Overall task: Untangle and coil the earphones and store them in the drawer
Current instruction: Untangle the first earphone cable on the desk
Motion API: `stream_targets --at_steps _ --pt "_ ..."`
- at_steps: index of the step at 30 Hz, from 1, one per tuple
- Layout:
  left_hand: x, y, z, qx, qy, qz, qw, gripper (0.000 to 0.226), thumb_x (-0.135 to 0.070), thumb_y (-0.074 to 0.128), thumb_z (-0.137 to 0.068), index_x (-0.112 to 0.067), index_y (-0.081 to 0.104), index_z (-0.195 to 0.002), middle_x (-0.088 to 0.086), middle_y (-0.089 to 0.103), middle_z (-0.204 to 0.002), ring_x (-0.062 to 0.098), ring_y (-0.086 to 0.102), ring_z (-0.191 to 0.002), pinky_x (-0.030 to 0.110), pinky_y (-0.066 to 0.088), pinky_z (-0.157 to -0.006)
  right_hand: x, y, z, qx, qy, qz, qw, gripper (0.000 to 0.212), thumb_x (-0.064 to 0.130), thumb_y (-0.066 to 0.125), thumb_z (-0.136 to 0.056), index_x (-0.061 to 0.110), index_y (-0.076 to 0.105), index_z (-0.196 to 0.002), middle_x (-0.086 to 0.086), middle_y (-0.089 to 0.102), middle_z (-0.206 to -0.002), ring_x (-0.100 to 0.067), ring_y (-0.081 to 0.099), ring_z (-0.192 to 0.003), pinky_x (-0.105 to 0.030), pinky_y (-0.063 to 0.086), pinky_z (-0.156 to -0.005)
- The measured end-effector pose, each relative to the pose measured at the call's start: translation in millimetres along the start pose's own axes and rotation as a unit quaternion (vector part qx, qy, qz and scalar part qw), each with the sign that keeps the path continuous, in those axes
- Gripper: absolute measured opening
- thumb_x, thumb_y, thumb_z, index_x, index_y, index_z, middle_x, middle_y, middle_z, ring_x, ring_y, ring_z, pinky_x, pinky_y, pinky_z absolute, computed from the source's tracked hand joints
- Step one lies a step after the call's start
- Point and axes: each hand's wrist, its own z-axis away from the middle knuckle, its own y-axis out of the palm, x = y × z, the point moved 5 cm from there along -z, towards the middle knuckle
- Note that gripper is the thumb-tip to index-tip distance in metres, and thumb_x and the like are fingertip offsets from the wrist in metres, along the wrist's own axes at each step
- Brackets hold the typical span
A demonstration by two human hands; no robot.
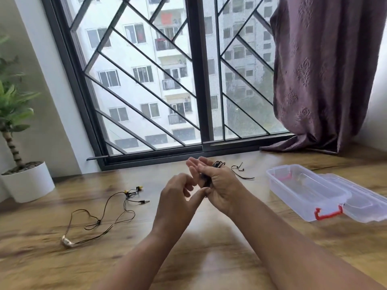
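My right hand is raised palm up above the wooden table, with a black earphone cable wound round it and held against the palm. A loose end of that cable trails onto the table behind the hand. Just left of it is my left hand, fingers curled, its thumb touching the lower edge of the black bundle. Blur hides whether it pinches any cable. A second pair of earphones, with yellow buds, lies spread out on the table to the left.
A clear plastic box with red latches stands open at the right, its lid folded out beside it. A white plant pot sits at the far left. Window and purple curtain close off the back.
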Motion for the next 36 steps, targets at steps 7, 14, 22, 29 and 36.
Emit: stream_targets --at_steps 7,14,22,29,36 --pt "1 10 4 0.06 -0.044 0.022 0.997 0.015 -0.036 0.074 -0.087 -0.025 0.075 -0.078 -0.017 0.064 -0.057 -0.005 0.057 -0.055 0.008 0.039 -0.055 3 1 -1 -0.01 -0.051 0.058 0.997 0.032 -0.017 0.048 -0.098 -0.001 0.048 -0.126 -0.023 0.066 -0.128 -0.028 0.071 -0.114 -0.02 0.059 -0.069" --pt "6 13 8 0.08 -0.097 0.037 0.991 0.021 -0.037 0.07 -0.09 -0.022 0.076 -0.076 -0.01 0.073 -0.065 0.007 0.07 -0.067 0.033 0.053 -0.071 -1 1 -1 -0.009 -0.075 0.159 0.984 0.037 -0.015 0.041 -0.101 0.006 0.046 -0.13 -0.016 0.066 -0.131 -0.021 0.069 -0.119 -0.025 0.055 -0.093" --pt "5 11 8 0.054 -0.109 0.039 0.992 0.029 -0.037 0.072 -0.086 -0.021 0.071 -0.062 -0.011 0.069 -0.058 0.004 0.061 -0.053 0.018 0.043 -0.054 -1 5 0 -0.01 -0.072 0.192 0.979 0.034 -0.012 0.042 -0.103 0.013 0.048 -0.124 -0.013 0.067 -0.13 -0.019 0.067 -0.122 -0.025 0.052 -0.096" --pt "7 15 7 0.055 -0.141 0.093 0.984 0.03 -0.032 0.072 -0.086 -0.016 0.069 -0.062 -0.003 0.068 -0.058 0.001 0.051 -0.05 0.015 0.036 -0.05 1 6 1 -0.008 -0.071 0.239 0.968 0.039 -0.006 0.051 -0.101 0.012 0.044 -0.135 -0.006 0.068 -0.128 -0.014 0.066 -0.12 -0.027 0.05 -0.097" --pt "13 19 8 0.063 -0.185 0.165 0.967 0.027 -0.025 0.072 -0.087 -0.013 0.071 -0.064 0.003 0.069 -0.06 0.003 0.053 -0.052 0.015 0.039 -0.053 1 8 3 -0.023 -0.062 0.273 0.96 0.045 0.023 0.065 -0.097 0.006 0.049 -0.135 -0.021 0.063 -0.135 -0.042 0.055 -0.128 -0.043 0.053 -0.101"
